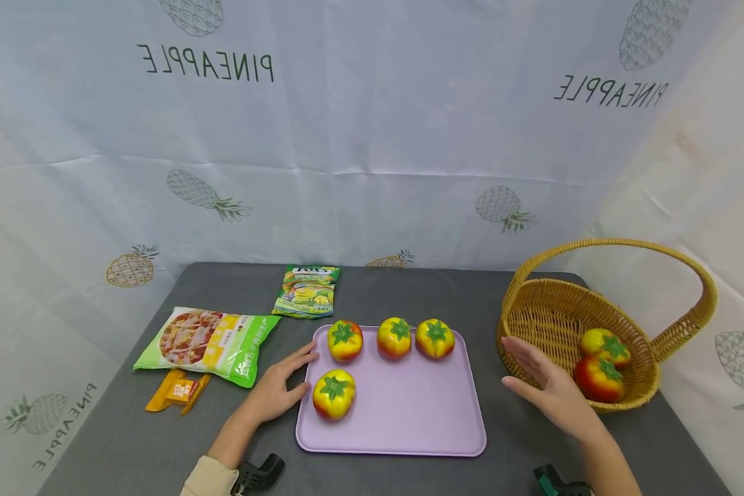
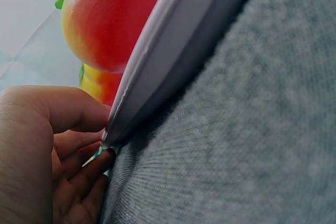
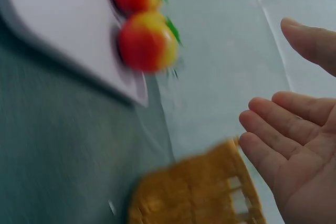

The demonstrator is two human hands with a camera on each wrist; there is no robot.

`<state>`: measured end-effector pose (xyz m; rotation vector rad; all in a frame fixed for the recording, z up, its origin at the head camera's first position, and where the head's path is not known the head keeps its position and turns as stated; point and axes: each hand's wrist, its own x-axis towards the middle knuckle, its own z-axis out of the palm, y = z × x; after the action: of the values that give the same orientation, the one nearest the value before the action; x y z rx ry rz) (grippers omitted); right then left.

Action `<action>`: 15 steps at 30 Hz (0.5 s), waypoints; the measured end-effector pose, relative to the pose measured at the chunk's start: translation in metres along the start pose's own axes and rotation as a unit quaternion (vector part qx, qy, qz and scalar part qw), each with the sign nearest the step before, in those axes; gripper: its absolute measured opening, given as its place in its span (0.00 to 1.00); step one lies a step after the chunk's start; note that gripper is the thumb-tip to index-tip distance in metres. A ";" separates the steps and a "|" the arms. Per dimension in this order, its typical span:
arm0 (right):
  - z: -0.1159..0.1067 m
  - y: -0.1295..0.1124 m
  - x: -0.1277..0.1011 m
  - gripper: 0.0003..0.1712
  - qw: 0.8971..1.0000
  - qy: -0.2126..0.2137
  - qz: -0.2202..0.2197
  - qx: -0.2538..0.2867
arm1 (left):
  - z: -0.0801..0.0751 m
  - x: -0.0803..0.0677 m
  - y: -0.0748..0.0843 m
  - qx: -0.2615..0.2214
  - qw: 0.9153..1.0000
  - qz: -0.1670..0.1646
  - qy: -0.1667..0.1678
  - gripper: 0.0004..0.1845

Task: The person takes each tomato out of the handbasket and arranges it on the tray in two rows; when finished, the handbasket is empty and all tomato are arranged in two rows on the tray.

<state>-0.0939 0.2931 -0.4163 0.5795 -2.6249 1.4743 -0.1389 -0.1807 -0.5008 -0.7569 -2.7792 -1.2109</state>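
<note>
Four tomatoes [image 1: 345,340] sit on the purple tray [image 1: 409,420] at lower centre, two in the basket [image 1: 552,317]; left hand [image 1: 275,393] steadies the tray edge, right hand [image 1: 548,389] open and empty, probably between transfers, so next reach leftward.

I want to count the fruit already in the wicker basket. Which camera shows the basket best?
The head view: the whole wicker basket shows, handle included, with two tomatoes inside, beside the open right hand. The right wrist view catches only a blurred piece of its rim. The left wrist view shows none of it.
</note>
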 end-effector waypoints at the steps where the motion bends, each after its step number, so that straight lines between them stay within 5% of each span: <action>1: -0.005 0.000 -0.002 0.35 1.000 0.007 0.005 -0.007 | 0.000 0.000 0.000 0.002 1.000 0.003 0.001 0.27; 8: -0.041 0.001 -0.011 0.35 0.998 0.024 0.036 -0.044 | 0.000 0.000 -0.002 0.020 0.999 0.035 0.021 0.27; 15: -0.083 0.015 -0.012 0.36 0.994 0.043 0.054 -0.086 | 0.000 0.000 -0.001 0.013 1.000 0.023 0.012 0.27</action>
<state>-0.0980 0.3728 -0.3874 0.3530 -2.7177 1.2490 -0.1397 -0.1807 -0.5014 -0.7946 -2.7369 -1.1662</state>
